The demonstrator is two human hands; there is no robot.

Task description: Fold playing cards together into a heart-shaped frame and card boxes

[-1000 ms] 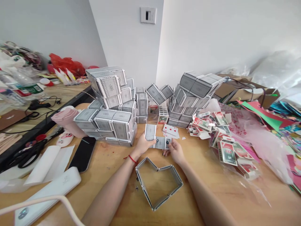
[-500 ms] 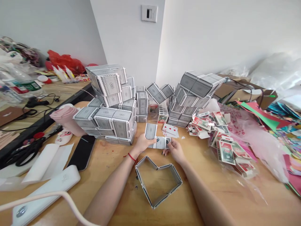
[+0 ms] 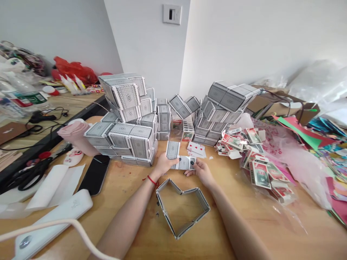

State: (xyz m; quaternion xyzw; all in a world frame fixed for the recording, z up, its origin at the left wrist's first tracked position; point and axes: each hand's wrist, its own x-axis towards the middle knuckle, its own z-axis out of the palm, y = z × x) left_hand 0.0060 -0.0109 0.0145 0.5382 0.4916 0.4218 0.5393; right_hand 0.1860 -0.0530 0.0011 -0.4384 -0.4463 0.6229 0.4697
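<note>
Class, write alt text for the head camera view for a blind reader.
A left hand and right hand hold grey-backed cards beyond a heart-shaped card frame on a wooden table; card blocks are stacked behind.

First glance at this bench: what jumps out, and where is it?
The heart-shaped frame of grey-backed cards stands out first, lying on the wooden table nearest the person. Just behind it, the left hand and right hand grip a bent card strip. Beyond them rise the stacked card blocks, with opened red-and-green card boxes spilled to the right.
</note>
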